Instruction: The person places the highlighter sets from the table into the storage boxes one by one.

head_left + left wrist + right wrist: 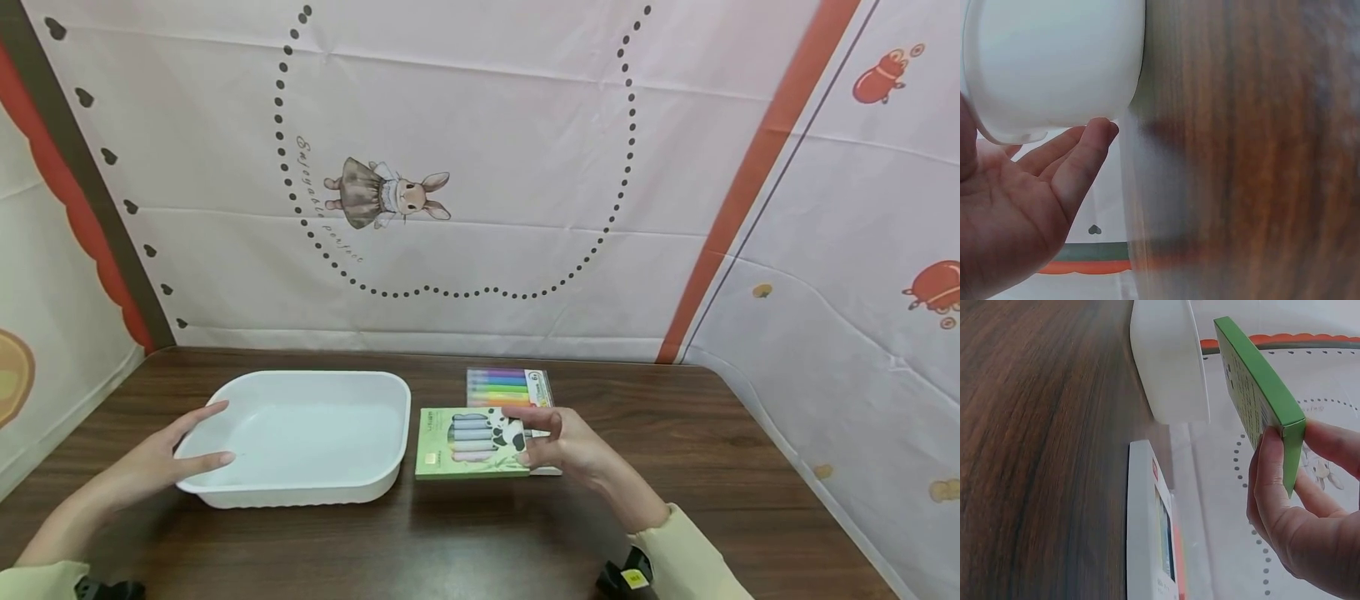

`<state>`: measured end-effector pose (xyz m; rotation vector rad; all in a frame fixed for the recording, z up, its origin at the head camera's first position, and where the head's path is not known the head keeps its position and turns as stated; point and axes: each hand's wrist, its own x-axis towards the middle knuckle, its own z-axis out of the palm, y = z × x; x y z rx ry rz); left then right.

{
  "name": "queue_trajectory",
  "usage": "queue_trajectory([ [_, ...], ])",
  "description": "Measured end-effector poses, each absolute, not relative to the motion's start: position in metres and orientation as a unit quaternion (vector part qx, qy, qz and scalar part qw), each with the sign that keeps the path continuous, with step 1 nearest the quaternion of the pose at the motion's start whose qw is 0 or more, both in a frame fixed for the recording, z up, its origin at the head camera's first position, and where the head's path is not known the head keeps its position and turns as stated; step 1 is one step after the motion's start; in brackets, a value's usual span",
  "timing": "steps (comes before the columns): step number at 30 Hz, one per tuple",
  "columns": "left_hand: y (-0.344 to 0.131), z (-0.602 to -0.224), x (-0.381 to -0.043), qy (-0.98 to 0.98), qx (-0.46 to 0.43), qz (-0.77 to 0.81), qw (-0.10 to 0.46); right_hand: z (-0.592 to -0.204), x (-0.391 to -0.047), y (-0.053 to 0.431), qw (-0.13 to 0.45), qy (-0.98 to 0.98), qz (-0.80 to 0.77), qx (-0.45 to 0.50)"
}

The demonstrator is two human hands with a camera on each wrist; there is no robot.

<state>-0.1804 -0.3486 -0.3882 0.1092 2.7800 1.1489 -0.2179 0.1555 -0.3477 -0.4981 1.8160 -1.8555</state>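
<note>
Pale green card forms the flat, sharp-edged box printed with pastel pens and black-and-white patches point(472, 442), raised above the dark wood-grain table point(645, 475). The right hand point(562, 442) pinches its right end between thumb and fingers. With the hold so far to one end, a firm pinch that does not dent the card should keep it level; any leftward move would call for clearance over the round-cornered white plastic tub point(300, 495) just beside it. The left hand point(157, 457) rests at the tub's left end, fingers spread, thumb over the rim; steady, light contact should prevent sliding. Below the raised box lie a smooth white carton point(1142, 519) and a transparent, shiny pack of rainbow-coloured pens point(498, 386).
</note>
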Motion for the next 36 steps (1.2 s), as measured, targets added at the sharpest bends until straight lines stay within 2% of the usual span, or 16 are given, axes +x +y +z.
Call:
queue_trajectory([
  [13,-0.347,-0.387,-0.181,0.92,0.058,0.384,0.042,-0.346,-0.222,0.144,0.242,0.663,-0.679,-0.202],
  [36,-0.346,-0.386,-0.181,0.925,0.045,0.372,0.059,-0.34,-0.222,0.117,0.248,0.652,-0.693,-0.182],
])
